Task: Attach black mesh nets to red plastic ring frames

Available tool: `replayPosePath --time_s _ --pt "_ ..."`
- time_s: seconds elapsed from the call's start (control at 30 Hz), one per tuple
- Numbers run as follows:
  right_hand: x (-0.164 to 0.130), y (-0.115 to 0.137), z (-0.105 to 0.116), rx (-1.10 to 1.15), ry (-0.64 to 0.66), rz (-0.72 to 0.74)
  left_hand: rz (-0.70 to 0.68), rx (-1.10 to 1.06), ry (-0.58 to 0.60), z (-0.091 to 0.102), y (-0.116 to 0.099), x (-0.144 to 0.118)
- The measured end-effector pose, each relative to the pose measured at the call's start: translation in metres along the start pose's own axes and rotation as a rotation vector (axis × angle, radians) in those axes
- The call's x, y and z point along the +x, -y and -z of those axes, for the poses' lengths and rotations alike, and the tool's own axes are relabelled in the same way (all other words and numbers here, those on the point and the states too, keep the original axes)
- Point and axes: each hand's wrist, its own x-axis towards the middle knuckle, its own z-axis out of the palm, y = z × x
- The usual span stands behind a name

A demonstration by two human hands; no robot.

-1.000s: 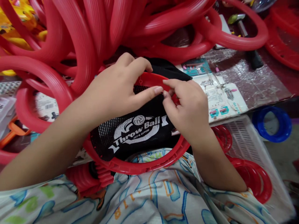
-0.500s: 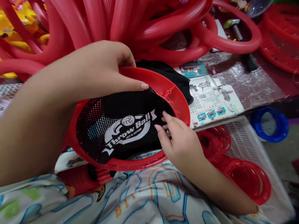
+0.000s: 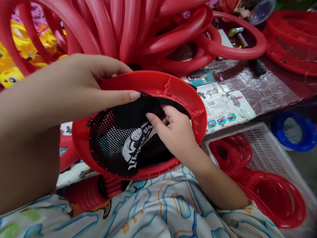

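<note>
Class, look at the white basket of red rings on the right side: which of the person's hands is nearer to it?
The right hand. It presses into the black net just beside the white basket; the left hand grips the red hoop on its far side.

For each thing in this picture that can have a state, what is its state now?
red ring frame: tilted, held at its far rim.
black mesh net: inside the frame, bunched near the right hand.
left hand: gripping the frame's rim, thumb on the net.
right hand: fingers pinching the net.
white basket: open, holding red rings.
red hoops: piled behind.
</note>
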Motion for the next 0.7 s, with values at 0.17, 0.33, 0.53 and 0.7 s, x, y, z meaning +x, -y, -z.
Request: replayPosePath --time_s 0.17,0.33,0.53,0.7 --pt "-0.020 -0.001 0.003 -0.014 -0.064 0.078 0.044 -0.007 0.158 -0.005 -0.004 -0.006" --pt "-0.035 0.005 0.008 -0.220 -0.167 0.281 -0.083 -0.216 0.184 -0.015 0.012 -0.009" --pt "-0.023 0.014 0.010 -0.090 -0.206 0.345 -0.477 -0.192 0.162 -0.014 0.006 -0.004" --pt "-0.013 0.016 0.009 0.197 -0.005 0.037 -0.466 -0.104 0.183 -0.011 -0.005 0.003"
